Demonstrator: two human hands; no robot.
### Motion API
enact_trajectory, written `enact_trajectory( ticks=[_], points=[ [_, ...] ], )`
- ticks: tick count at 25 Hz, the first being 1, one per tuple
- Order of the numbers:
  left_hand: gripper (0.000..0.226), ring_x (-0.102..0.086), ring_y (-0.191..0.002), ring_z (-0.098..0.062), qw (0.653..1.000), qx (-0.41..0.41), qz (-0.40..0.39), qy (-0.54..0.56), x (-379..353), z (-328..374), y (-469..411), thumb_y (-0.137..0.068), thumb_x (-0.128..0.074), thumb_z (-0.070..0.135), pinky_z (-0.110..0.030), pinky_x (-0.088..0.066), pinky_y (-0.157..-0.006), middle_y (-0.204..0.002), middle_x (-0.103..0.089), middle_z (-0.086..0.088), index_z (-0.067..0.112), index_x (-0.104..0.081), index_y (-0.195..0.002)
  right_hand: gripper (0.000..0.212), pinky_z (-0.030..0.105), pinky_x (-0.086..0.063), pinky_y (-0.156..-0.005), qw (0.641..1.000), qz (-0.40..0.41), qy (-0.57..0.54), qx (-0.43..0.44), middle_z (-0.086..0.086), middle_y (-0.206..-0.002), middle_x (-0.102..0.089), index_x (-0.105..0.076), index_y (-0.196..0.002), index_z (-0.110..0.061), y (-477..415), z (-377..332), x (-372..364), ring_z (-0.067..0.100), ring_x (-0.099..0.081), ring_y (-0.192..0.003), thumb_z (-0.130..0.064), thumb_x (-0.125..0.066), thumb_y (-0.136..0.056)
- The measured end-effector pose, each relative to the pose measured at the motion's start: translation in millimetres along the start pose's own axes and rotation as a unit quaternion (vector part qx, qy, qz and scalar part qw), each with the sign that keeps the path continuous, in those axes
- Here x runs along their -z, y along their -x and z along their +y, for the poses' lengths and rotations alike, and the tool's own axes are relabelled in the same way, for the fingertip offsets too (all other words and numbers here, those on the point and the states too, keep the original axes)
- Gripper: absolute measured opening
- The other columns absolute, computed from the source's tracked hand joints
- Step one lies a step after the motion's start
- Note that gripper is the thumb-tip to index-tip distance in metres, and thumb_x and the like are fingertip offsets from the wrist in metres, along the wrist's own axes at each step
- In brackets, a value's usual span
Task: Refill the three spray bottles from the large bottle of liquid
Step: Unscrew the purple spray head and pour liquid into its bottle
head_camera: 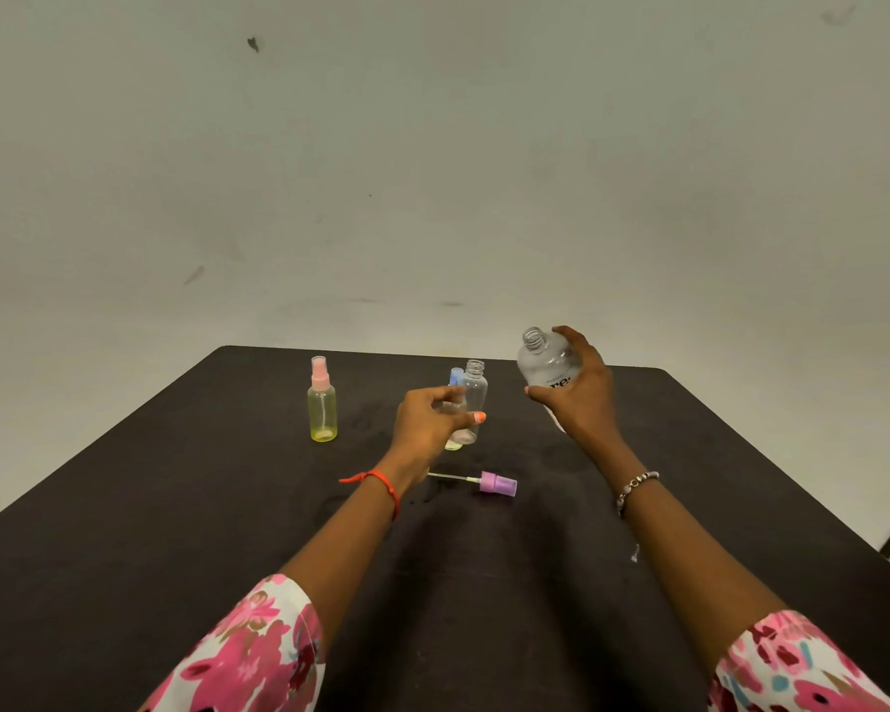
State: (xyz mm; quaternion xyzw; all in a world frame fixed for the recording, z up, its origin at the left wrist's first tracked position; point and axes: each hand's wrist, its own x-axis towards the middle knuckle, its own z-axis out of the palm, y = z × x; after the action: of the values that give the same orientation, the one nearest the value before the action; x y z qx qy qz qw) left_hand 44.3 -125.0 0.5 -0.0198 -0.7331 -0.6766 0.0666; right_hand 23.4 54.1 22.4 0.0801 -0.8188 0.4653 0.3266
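**Big bottle lifted, one small bottle uncapped**

The right hand (pixel 579 398) was wrapped around the big clear bottle (pixel 545 364), holding it up off the dark table (pixel 176 506) near the far right corner. The bottle was tilted w/ its open threaded neck pointing up and left; no cap on it. Part of a dark printed label showed between the fingers.

The left hand (pixel 432 421) was half curled, thumb and fingers apart, right in front of the clear spray bottle (pixel 475 398). Couldn't tell if it was actually gripping the bottle or just cupped beside it. That bottle stood upright approx. mid-way along the far edge, neck open. Just behind it and to its left stood the blue-capped spray bottle (pixel 456 377), mostly hidden (only the cap and a bit of yellowish base showed).

The purple spray top (pixel 499 484) lay on its side nearer the person, its thin tube pointing left, below the left wrist.

The pink-capped yellow spray bottle (pixel 322 403) stood upright toward the far left corner, well apart from the others, cap on.

Both arms wore floral sleeves; red string on the left wrist, bead bracelet (pixel 635 485) on the right.
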Motion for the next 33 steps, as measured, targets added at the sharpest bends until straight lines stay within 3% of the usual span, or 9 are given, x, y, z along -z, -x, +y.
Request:
enact_trajectory(
  ticks=[2, 5, 16, 22, 28, 33],
  points=[
    [0.054, -0.062, -0.104, -0.026, 1.0, 0.0, -0.004, 0.006, -1.5, 1.3, 1.5, -0.069, -0.076, 0.004, -0.03, -0.053, -0.084, -0.118, -0.062, -0.016, 0.004, -0.059, -0.12, 0.076, 0.04, -0.047, -0.089, 0.999, -0.016, 0.035, 0.031, 0.01, -0.119, -0.054, -0.048, -0.125, -0.019, -1.8, -5.9, -0.8, 0.025, -0.051, -0.107, -0.008, -0.08, -0.058],
    [0.054, -0.063, -0.103, -0.025, 1.0, 0.0, -0.01, 0.011, -2.1, 1.9, 3.0, -0.068, -0.076, 0.003, -0.029, -0.053, -0.081, -0.116, -0.064, -0.016, 0.004, -0.059, -0.12, 0.073, 0.046, -0.044, -0.09, 0.994, -0.034, 0.077, 0.069, 0.012, -0.119, -0.053, -0.048, -0.126, -0.017, -1.0, -14.0, -1.6, 0.028, -0.048, -0.108, -0.009, -0.079, -0.06],
    [0.054, -0.063, -0.105, -0.025, 1.0, 0.0, -0.02, 0.007, -0.3, 3.5, 2.7, -0.07, -0.075, 0.002, -0.039, -0.052, -0.093, -0.119, -0.063, -0.014, 0.004, -0.058, -0.121, 0.066, 0.044, -0.037, -0.092, 0.981, -0.06, 0.135, 0.128, 0.015, -0.114, -0.054, -0.052, -0.122, -0.015, -2.0, -22.0, -3.3, 0.03, -0.046, -0.106, -0.007, -0.075, -0.061],
    [0.053, -0.062, -0.101, -0.021, 1.0, -0.003, -0.021, 0.007, -1.0, 5.1, 4.5, -0.071, -0.074, 0.003, -0.031, -0.052, -0.086, -0.118, -0.063, -0.014, 0.004, -0.058, -0.121, 0.064, 0.043, -0.03, -0.096, 0.976, -0.069, 0.153, 0.135, 0.014, -0.114, -0.052, -0.052, -0.123, -0.016, -3.5, -22.4, -1.0, 0.029, -0.044, -0.11, -0.005, -0.073, -0.063],
    [0.053, -0.063, -0.106, -0.026, 1.0, 0.003, -0.022, 0.008, -0.7, 6.5, 4.2, -0.07, -0.074, 0.003, -0.033, -0.053, -0.087, -0.118, -0.063, -0.015, 0.004, -0.058, -0.121, 0.065, 0.04, -0.025, -0.099, 0.972, -0.076, 0.172, 0.142, 0.012, -0.116, -0.051, -0.051, -0.124, -0.019, -5.1, -19.5, -2.0, 0.027, -0.042, -0.113, -0.004, -0.071, -0.064],
    [0.053, -0.063, -0.102, -0.023, 0.999, 0.006, -0.027, 0.015, -1.2, 8.4, 6.6, -0.071, -0.073, 0.001, -0.029, -0.052, -0.083, -0.118, -0.062, -0.016, 0.003, -0.057, -0.122, 0.063, 0.038, -0.024, -0.099, 0.97, -0.078, 0.177, 0.147, 0.013, -0.116, -0.05, -0.052, -0.124, -0.019, -3.8, -21.0, 1.1, 0.028, -0.042, -0.113, -0.019, -0.06, -0.061]
  ],
)
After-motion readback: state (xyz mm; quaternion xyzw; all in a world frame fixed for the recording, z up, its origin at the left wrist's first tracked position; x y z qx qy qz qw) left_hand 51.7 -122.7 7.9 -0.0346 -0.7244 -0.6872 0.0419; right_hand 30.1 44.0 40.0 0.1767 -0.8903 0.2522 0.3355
